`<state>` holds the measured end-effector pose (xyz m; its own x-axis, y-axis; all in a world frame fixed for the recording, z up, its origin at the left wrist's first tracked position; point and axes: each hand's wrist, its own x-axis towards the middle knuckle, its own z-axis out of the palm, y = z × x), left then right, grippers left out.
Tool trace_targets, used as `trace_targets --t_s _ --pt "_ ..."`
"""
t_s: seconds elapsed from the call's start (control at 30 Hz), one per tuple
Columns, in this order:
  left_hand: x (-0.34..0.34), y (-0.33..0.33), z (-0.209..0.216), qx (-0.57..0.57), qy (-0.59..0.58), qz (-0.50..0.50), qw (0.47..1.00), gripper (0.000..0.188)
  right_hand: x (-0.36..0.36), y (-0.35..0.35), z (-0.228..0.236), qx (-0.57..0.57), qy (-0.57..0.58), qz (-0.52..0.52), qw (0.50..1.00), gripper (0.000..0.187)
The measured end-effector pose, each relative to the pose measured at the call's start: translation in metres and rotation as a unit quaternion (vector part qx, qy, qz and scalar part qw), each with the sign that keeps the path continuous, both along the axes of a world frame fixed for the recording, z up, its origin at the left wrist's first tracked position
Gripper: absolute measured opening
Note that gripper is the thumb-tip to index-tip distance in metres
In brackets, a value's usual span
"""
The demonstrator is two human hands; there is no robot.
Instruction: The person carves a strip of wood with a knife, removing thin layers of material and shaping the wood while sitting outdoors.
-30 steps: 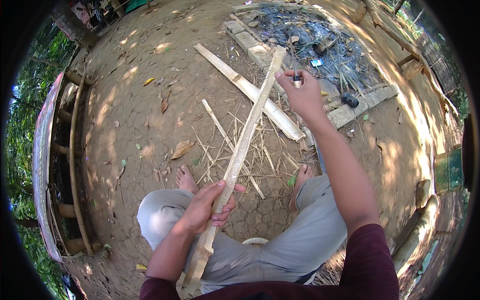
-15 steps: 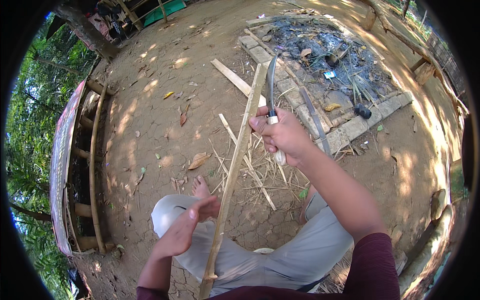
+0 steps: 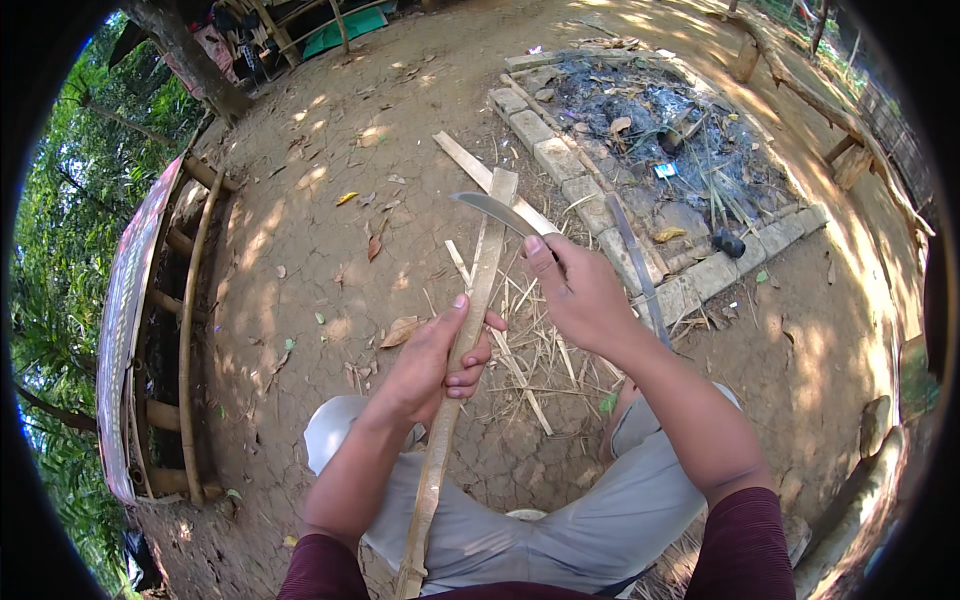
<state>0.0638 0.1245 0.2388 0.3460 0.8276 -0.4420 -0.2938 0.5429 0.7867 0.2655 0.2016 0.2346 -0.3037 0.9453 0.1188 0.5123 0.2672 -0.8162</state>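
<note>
Head view: left hand (image 3: pixel 435 358) wrapped round a long bamboo strip (image 3: pixel 487 262) slanting up from the lap. Right hand (image 3: pixel 583 292) closed on a curved knife (image 3: pixel 490 206), blade crossing the strip near its far end. Thin shavings (image 3: pixel 522 372) on the ground (image 3: pixel 290 345), near a brick-edged fire pit (image 3: pixel 558 160).

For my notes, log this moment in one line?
left hand: grips long pale strip | right hand: holds curved knife | knife: crosses strip in view

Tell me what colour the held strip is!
The strip is pale tan-brown, best seen in the head view.
</note>
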Motion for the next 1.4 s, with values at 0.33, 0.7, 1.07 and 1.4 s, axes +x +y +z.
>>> trace_targets --t_s 0.33,0.7,1.07,1.4 --pt "-0.047 0.024 -0.055 0.013 0.058 0.053 0.997 0.036 -0.064 0.003 -0.067 0.099 -0.152 0.103 0.978 0.033" --pt "-0.081 0.030 -0.132 0.222 0.396 0.094 0.886 0.029 -0.124 0.039 -0.122 0.172 -0.253 0.043 0.951 0.035" --pt "-0.088 0.011 -0.144 0.176 0.399 0.024 0.900 0.023 -0.104 0.112 -0.152 0.075 -0.276 -0.099 0.953 0.047" --pt "-0.125 0.032 -0.166 -0.116 0.089 0.096 0.985 0.038 -0.131 0.065 -0.107 -0.034 -0.260 0.055 0.963 0.058"
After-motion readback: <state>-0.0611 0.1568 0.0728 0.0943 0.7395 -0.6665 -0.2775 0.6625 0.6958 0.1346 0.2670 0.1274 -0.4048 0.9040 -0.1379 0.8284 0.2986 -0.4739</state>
